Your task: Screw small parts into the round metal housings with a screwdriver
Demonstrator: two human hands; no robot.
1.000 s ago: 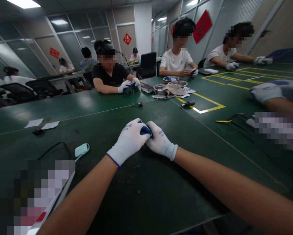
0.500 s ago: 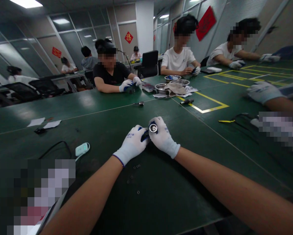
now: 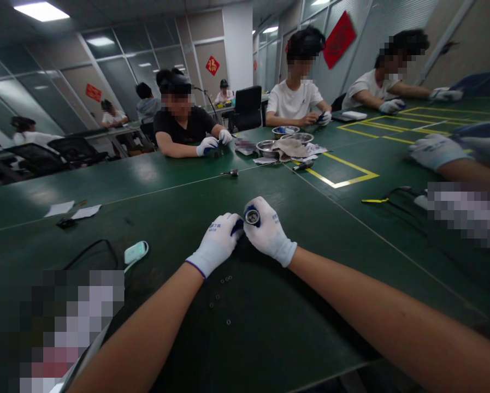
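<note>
My right hand, in a white glove with blue on the palm side, is closed round a metal-rimmed cylinder. The cylinder's round end faces up toward me, and small details show inside the rim. Just beside it, my left hand, gloved the same way, has its fingers curled in toward the cylinder. What those fingers hold, if anything, is hidden. Several small ring-shaped pieces, one a small ring, lie on the green table below my hands.
A pale device with a cable lies at left, near white papers. Ahead are a small metal part, a dark cylinder, metal bowls and a cloth. Co-workers sit across the table; a co-worker's gloved hand is at right.
The cylinder's round end has tilted slightly in my right hand and its rim looks less bright. My left hand has shifted slightly away from it. The dark cylinder ahead has turned on the table.
</note>
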